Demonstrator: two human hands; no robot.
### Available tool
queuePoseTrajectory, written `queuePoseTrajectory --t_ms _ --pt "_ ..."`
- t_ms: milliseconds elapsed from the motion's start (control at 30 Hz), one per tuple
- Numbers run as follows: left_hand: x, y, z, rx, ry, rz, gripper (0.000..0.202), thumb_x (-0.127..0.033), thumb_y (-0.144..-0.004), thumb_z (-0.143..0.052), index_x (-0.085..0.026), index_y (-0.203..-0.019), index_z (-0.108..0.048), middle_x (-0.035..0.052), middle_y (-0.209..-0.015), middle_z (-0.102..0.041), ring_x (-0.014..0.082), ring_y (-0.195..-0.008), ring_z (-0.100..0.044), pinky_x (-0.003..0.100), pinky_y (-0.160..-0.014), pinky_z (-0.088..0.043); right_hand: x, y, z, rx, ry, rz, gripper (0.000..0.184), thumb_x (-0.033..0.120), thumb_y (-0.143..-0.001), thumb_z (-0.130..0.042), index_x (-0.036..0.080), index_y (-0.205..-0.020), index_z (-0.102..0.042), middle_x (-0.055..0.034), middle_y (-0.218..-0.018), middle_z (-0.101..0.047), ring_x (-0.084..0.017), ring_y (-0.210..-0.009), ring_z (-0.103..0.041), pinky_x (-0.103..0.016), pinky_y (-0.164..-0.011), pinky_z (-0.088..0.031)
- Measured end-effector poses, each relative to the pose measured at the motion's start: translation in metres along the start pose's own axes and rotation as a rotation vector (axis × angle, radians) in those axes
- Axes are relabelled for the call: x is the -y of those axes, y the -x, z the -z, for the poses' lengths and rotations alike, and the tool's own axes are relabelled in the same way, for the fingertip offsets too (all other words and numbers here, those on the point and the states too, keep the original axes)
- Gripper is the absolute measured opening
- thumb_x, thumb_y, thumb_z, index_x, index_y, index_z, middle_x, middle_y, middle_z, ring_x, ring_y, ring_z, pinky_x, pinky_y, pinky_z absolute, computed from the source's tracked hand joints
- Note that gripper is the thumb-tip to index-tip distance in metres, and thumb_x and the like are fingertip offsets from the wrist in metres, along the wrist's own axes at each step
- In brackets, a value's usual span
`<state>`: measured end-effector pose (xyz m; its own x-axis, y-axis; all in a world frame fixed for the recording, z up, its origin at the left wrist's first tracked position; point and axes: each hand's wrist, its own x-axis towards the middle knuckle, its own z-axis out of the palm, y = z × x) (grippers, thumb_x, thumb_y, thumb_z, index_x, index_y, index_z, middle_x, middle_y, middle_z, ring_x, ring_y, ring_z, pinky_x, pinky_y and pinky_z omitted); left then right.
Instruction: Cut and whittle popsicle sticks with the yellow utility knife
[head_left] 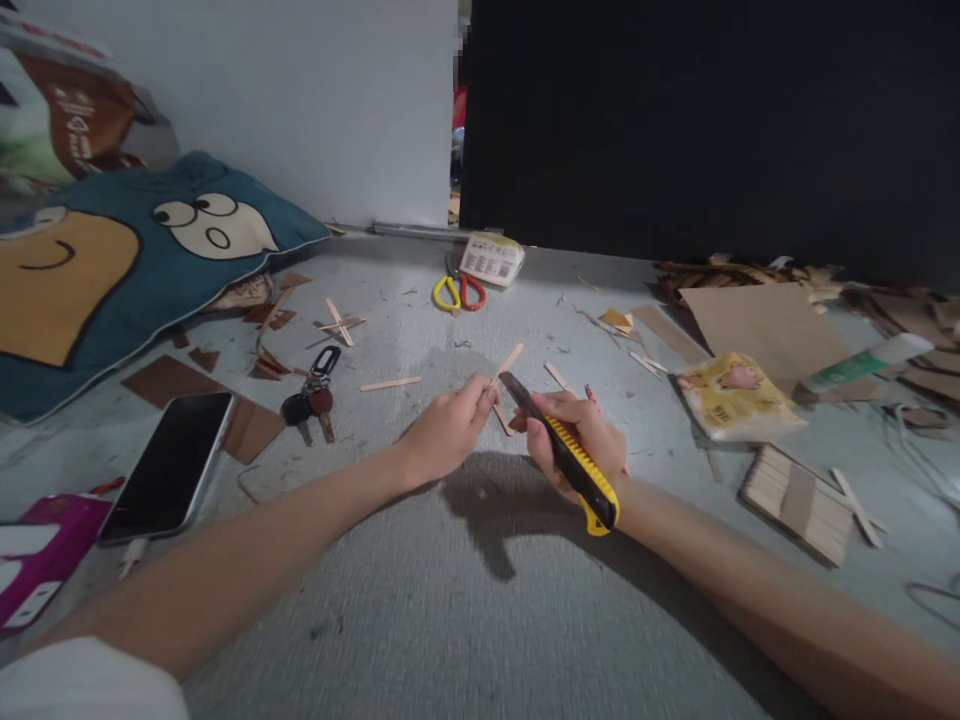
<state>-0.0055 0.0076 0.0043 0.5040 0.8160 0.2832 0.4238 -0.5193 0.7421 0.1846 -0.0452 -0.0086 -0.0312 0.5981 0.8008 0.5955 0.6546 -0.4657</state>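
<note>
Pinched in the fingers of my left hand [448,428] is a thin wooden craft stick [511,356], its far end pointing up and to the right. My right hand [579,436] is closed around a yellow and black utility knife [574,455], whose tip end lies close to the stick beside my left fingers. Whether the blade touches the wood I cannot tell. Just below the fingertips is another wooden piece [503,418]. A loose craft stick [390,384] rests left of my left hand, and one more stick [557,377] lies behind my right hand.
Crossed sticks [342,322], keys [321,400] and a phone [171,465] lie to the left, before a blue cushion [217,225]. Scissors [459,292] are at the back. On the right are a yellow packet [739,398], a glue stick [866,363] and a stick bundle [799,503].
</note>
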Motion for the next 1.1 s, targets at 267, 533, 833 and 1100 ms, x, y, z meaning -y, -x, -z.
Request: queuePoseTrajectory --t_ms 267,533,833,1100 --pt "0.007 -0.001 -0.003 0.008 -0.053 0.009 0.028 -0.036 -0.111 -0.032 -0.022 -0.101 -0.053 0.0016 -0.079 -0.062 0.0186 -0.071 -0.062 0.030 -0.068 -0.044 0.005 -0.005 -0.004 -0.020 -0.066 -0.079 0.009 0.022 -0.098 -0.062 0.027 -0.105 -0.062 -0.0033 -0.088 -0.080 -0.019 -0.069 -0.079 -0.032 -0.062 -0.063" --pt "0.010 -0.003 -0.006 -0.016 -0.097 0.022 0.018 -0.026 -0.106 -0.036 -0.023 -0.101 -0.053 -0.0003 -0.071 -0.057 0.0172 -0.062 -0.054 0.028 -0.060 -0.037 0.009 -0.008 -0.009 0.000 -0.151 -0.175 0.005 0.026 -0.101 -0.061 0.025 -0.097 -0.058 -0.0023 -0.081 -0.078 -0.016 -0.062 -0.077 -0.025 -0.055 -0.059" --pt "0.012 -0.003 -0.007 -0.032 -0.061 0.039 0.017 -0.026 -0.106 -0.038 -0.023 -0.102 -0.055 -0.0012 -0.069 -0.057 0.0175 -0.060 -0.055 0.028 -0.059 -0.037 0.012 -0.009 -0.013 -0.035 -0.282 -0.333 0.016 0.039 -0.103 -0.061 0.024 -0.098 -0.059 -0.0010 -0.075 -0.076 -0.017 -0.060 -0.076 -0.030 -0.059 -0.061" --pt "0.012 -0.004 -0.007 -0.045 -0.063 0.050 0.017 -0.024 -0.105 -0.039 -0.024 -0.104 -0.055 0.0016 -0.076 -0.062 0.0195 -0.064 -0.057 0.030 -0.062 -0.038 0.025 -0.017 -0.015 -0.052 -0.420 -0.454 0.024 0.047 -0.103 -0.061 0.025 -0.097 -0.056 -0.0015 -0.074 -0.076 -0.017 -0.060 -0.076 -0.033 -0.061 -0.064"
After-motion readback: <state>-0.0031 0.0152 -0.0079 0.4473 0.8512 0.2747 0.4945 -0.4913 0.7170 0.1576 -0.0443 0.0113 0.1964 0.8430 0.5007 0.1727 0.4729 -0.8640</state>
